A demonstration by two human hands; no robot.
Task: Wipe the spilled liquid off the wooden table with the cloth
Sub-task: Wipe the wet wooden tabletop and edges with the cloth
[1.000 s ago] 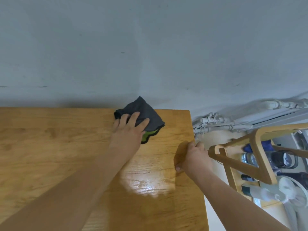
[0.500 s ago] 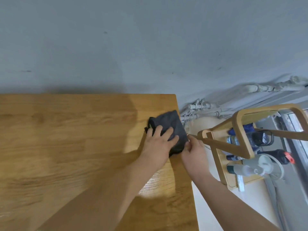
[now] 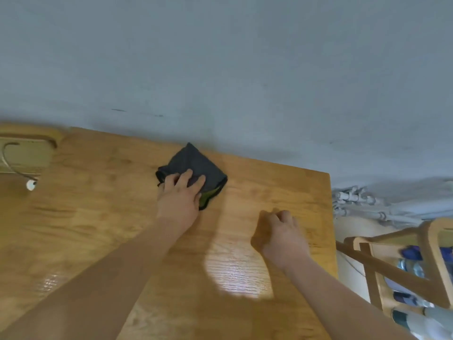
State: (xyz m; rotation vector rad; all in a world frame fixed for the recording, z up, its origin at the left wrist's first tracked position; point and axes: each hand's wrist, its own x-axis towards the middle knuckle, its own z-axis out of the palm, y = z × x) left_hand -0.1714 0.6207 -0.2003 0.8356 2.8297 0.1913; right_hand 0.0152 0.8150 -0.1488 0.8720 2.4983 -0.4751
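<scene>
A dark grey folded cloth (image 3: 196, 168) with a green edge lies on the wooden table (image 3: 98, 217) near its far edge by the wall. My left hand (image 3: 180, 197) presses flat on the near part of the cloth, fingers spread straight over it. My right hand (image 3: 282, 231) rests on the table to the right of the cloth, apart from it, fingers curled under and holding nothing. A shiny light patch (image 3: 240, 273) on the wood lies between my forearms; I cannot tell whether it is wet.
A grey wall (image 3: 220, 69) runs right behind the table. Right of the table's edge stand white pipes (image 3: 355, 202) and a wooden rack (image 3: 404, 266) with bottles. At the far left lie a wooden frame (image 3: 29, 143) and a thin cable with a white tip (image 3: 30, 185).
My left hand has slid the cloth from the table's right edge leftward, back towards the far edge. My right hand has left the table's edge and now rests curled on the tabletop.
</scene>
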